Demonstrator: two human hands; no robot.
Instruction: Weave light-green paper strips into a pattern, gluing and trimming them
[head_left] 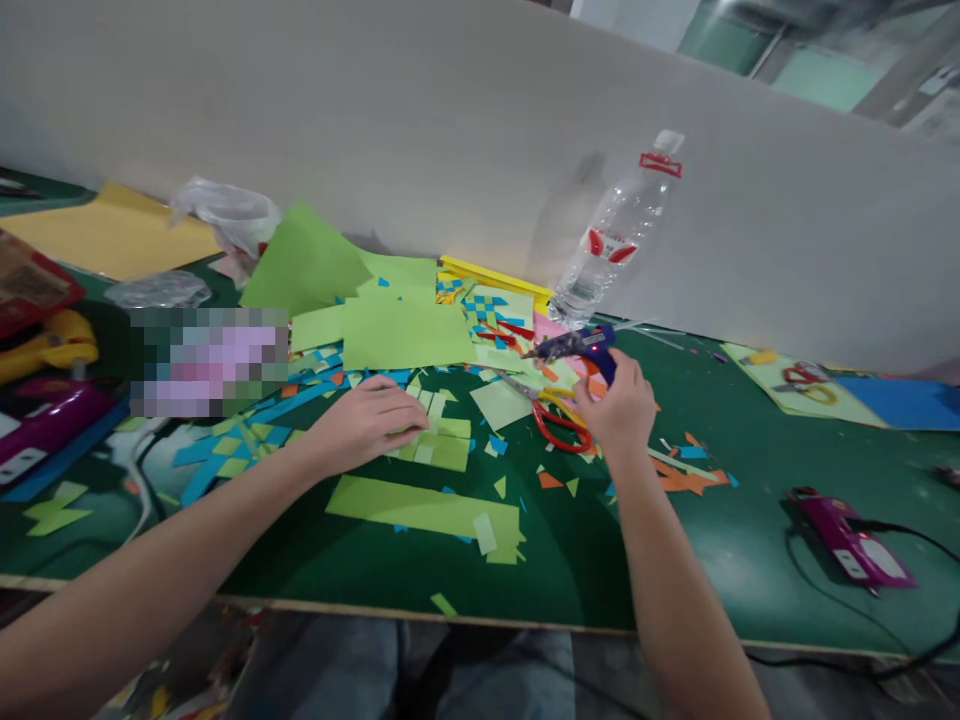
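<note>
My right hand is wrapped round the handle of a dark blue hot glue gun, whose nozzle points left. Its small red light is lit. My left hand rests with bent, pressed-together fingertips on a light green paper piece with pale strips across it; the fingertips are partly hidden. Between the hands lie scissors with red and yellow handles, beside a pale green paper square. Nearer the table edge lies a long green paper strip with a small pale piece on it.
A clear plastic bottle leans at the wall. Green sheets and many blue, green and orange scraps cover the middle. Purple power strips with cables sit at both sides. More scissors lie at right, a yellow glue gun at left.
</note>
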